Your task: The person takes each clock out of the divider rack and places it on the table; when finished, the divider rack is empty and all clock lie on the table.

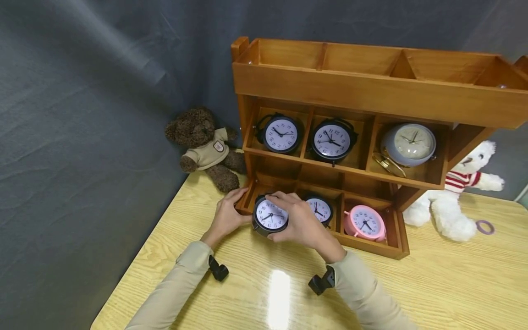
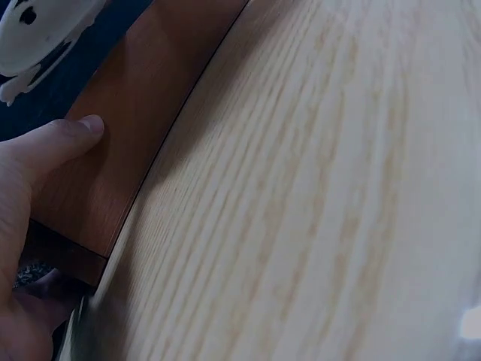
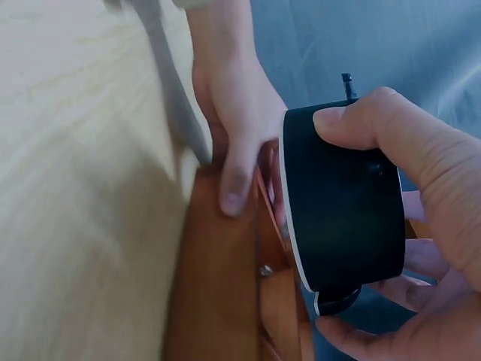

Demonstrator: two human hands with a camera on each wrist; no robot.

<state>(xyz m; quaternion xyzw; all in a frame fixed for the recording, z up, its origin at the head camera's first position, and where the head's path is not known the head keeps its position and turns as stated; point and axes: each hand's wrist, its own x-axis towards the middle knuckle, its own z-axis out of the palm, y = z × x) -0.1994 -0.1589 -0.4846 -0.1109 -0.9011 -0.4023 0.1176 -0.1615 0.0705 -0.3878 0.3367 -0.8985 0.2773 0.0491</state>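
Observation:
My right hand (image 1: 303, 220) grips a black alarm clock (image 1: 270, 215) with a white face, thumb on its lower edge and fingers over its top. The clock is tilted face up at the front left of the wooden shelf's bottom tray (image 1: 371, 246). In the right wrist view, the thumb presses the black casing (image 3: 338, 195) while other fingers curl round the far side. My left hand (image 1: 228, 217) grips that tray's left front corner. Its thumb lies on the brown front board (image 2: 128, 113) in the left wrist view.
Beside the held clock, the bottom tray holds another black clock (image 1: 320, 210) and a pink clock (image 1: 365, 222). Two black clocks (image 1: 281, 134) and a grey-blue clock (image 1: 412, 144) stand one tier up. A brown teddy bear (image 1: 206, 146) sits left, a white bear (image 1: 449, 201) right, near a purple ring (image 1: 485, 227).

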